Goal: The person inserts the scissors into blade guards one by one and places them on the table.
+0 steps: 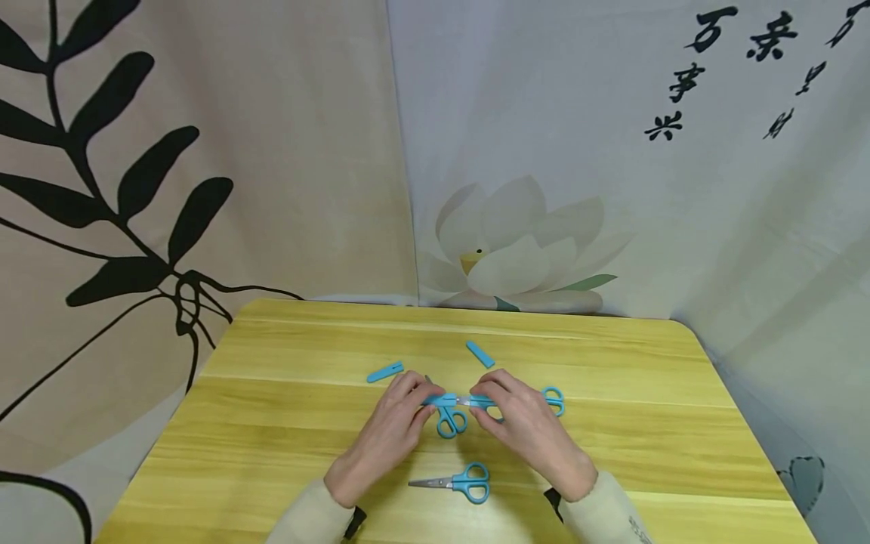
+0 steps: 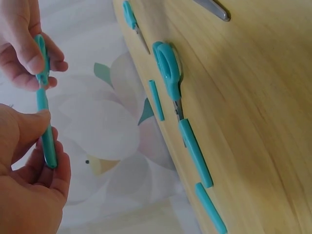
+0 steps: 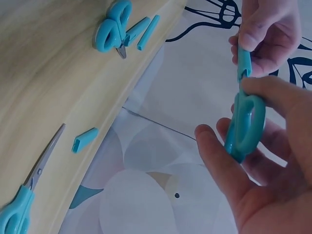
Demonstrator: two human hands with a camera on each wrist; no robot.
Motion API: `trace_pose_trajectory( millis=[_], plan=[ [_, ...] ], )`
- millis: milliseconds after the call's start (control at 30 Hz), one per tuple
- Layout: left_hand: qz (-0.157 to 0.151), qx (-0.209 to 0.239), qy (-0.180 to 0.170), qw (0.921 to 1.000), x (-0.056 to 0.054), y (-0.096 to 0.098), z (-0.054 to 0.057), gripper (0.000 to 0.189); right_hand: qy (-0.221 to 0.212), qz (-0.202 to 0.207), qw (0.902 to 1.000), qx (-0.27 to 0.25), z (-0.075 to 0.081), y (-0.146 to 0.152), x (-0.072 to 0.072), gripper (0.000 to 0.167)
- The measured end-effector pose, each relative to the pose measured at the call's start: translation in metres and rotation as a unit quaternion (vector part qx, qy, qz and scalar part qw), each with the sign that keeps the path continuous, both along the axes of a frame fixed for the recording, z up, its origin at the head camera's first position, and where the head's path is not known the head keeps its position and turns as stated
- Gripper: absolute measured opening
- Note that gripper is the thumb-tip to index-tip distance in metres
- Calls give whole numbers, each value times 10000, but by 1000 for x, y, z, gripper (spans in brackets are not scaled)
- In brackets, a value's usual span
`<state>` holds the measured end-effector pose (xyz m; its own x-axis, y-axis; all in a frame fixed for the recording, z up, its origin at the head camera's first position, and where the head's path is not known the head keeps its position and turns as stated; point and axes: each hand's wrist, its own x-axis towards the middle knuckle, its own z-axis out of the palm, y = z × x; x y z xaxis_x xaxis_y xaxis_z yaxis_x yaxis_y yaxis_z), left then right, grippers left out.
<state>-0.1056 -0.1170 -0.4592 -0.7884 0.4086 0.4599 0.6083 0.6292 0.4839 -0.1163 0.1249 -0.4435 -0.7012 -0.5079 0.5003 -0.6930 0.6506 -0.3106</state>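
In the head view my left hand [image 1: 390, 427] pinches a blue blade sheath [image 1: 442, 399] between thumb and fingers. Across from it, my right hand [image 1: 533, 431] holds a pair of blue-handled scissors [image 3: 251, 124] by the handles. A short stretch of metal blade shows between the handles and the sheath, so the tip sits inside the sheath. Below the hands lies a second pair of scissors [image 1: 450, 423]; the left wrist view shows another sheath [image 2: 196, 152] at its blades, though whether it covers a blade I cannot tell.
Bare-bladed scissors [image 1: 469, 483] lie nearest my body. Another pair's handles [image 1: 554, 400] show beyond my right hand. Two loose sheaths, one on the left [image 1: 385, 372] and one on the right [image 1: 480, 353], lie farther back on the wooden table [image 1: 272, 438]. Printed curtains hang behind.
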Motion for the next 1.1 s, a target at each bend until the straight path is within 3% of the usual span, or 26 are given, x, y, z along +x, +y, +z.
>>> trace_pose_trajectory(
  millis=[267,800,1100],
  plan=[
    [-43,-109,161,9998,-2,2,3,22,95,4,9999,136,2,0,0,25],
    [-601,-411,743,9946,-12,-2,10,23,331,172,9993,-18,5,-1,-1,22],
    [-744,-97,480,9960,-14,-8,16,24,462,431,9979,-168,5,3,-2,24]
  ],
)
